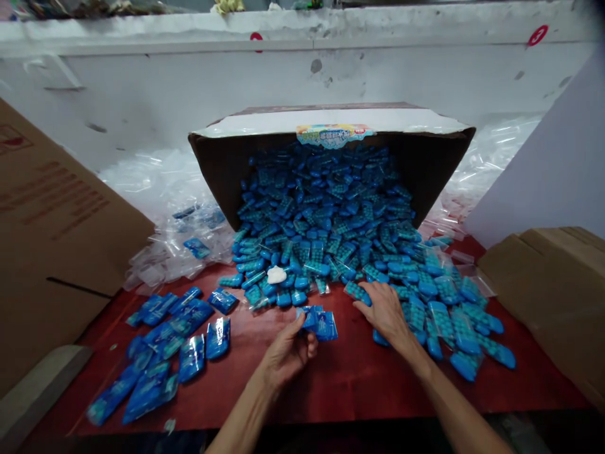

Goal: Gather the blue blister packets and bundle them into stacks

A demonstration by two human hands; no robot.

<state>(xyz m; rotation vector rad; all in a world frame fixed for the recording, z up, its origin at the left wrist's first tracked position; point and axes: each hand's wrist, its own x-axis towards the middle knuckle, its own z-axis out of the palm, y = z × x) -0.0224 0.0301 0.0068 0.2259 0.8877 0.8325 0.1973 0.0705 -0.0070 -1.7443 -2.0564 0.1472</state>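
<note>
My left hand point(287, 353) is closed, pinching a few small blue printed packets point(326, 325) between thumb and fingers above the red table. To its right, my right hand point(385, 314) has its fingers on a blue and teal clear-wrapped piece point(358, 292) at the front edge of the heap. That heap of similar wrapped pieces point(326, 214) spills out of a cardboard box point(435, 142) lying on its side. A small white lump point(276, 275) rests on the heap. Further left, several blue printed packs point(191, 358) are scattered on the red table surface point(265, 403).
Clear plastic sleeves or bags point(161, 189) are piled behind on the left, and more clear plastic point(501, 151) lies at the right. A large brown carton point(57, 221) stands at the left edge. Another brown carton point(548, 296) stands at the right. A white wall point(155, 94) runs behind.
</note>
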